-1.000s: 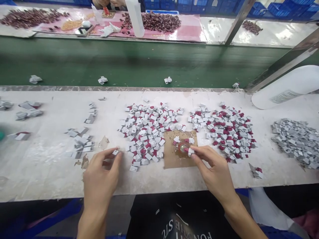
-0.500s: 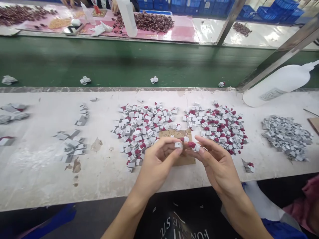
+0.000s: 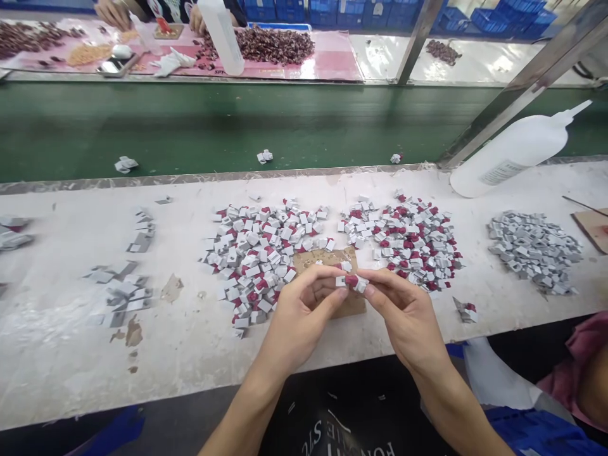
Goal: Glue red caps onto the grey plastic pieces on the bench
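White table (image 3: 61, 373), grey-maroon piles (image 3: 256, 253) toward its middle. Near the front edge, my left hand (image 3: 301, 310) and right hand (image 3: 406, 310) meet over a brown board (image 3: 357, 308), right pinching a maroon-and-white piece (image 3: 356, 282), left pinching a white block (image 3: 340, 280), parts touching or nearly.

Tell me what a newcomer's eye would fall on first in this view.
Likely the small white and dark-red pieces held between the left hand and right hand, at the centre. Next, the left heap and right heap of similar pieces, spread across the middle of the table, and the big white bottle near the far edge, on the right.
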A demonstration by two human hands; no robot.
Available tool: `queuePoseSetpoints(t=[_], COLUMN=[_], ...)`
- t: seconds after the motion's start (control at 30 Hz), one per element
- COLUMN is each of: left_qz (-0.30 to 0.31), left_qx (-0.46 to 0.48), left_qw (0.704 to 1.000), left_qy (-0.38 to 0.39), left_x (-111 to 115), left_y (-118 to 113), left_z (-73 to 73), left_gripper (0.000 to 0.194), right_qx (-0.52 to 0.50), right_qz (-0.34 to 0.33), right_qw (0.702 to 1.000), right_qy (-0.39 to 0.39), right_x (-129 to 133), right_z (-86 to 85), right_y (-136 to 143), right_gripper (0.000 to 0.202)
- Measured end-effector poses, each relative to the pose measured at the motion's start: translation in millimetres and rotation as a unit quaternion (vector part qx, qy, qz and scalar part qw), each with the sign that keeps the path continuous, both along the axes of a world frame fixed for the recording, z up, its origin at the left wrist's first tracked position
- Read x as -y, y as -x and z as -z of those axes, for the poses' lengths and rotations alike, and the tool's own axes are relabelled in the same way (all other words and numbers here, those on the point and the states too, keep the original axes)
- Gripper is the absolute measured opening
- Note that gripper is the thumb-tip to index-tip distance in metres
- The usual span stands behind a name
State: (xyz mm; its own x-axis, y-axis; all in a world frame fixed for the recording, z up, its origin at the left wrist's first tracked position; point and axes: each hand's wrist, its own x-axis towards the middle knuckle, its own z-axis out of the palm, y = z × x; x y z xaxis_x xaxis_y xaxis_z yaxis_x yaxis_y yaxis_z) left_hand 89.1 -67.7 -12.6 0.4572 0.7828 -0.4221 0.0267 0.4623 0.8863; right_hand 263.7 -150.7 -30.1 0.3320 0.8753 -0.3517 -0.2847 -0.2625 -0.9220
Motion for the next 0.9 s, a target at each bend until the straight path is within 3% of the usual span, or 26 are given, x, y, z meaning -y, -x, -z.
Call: queuePoseSetpoints(t=[0.17,0.37,0.53,0.6,0.67,0.73,0.83,0.9], left_qz=[0.028,0.036,0.102,0.121,0.102,0.05,0.025,0.024], left_qx=[-0.039,-0.067,-0.075,-0.123,-0.212,-0.304,-0.347,-0.364], left_qw=[0.999,0.995,0.989,0.977,0.952,0.924,0.911,0.906], left_qy=[-0.015,-0.058,-0.082,-0.129,-0.194,-0.227,-0.224,-0.215], left_x=[-2,-7,-39,-68,-108,-153,-212,-239], left_y=[4,3,-1,-11,-29,-53,-95,-120], left_z=[0.4,-2.4,-13.6,-14.6,-9.1,4.1,33.7,54.1], left_gripper=[0.008,0.007,0.014,0.018,0.015,0.012,0.016,0.013], right_qx=[0.051,0.048,0.04,0.107,0.248,0.409,0.45,0.45], right_qz=[-0.048,-0.052,-0.135,-0.16,-0.131,-0.075,-0.068,-0.085], right_qw=[0.997,0.997,0.99,0.981,0.96,0.909,0.889,0.887], right_qy=[-0.011,-0.026,-0.012,-0.007,0.002,0.018,0.041,0.062], right_x=[-4,-8,-33,-61,-103,-156,-231,-264], right_z=[-7.2,-7.1,-17.6,-17.4,-8.3,9.9,43.9,61.7], right_y=[-2,-3,-28,-49,-75,-100,-125,-132], right_gripper=[0.018,0.018,0.023,0.029,0.033,0.037,0.05,0.049])
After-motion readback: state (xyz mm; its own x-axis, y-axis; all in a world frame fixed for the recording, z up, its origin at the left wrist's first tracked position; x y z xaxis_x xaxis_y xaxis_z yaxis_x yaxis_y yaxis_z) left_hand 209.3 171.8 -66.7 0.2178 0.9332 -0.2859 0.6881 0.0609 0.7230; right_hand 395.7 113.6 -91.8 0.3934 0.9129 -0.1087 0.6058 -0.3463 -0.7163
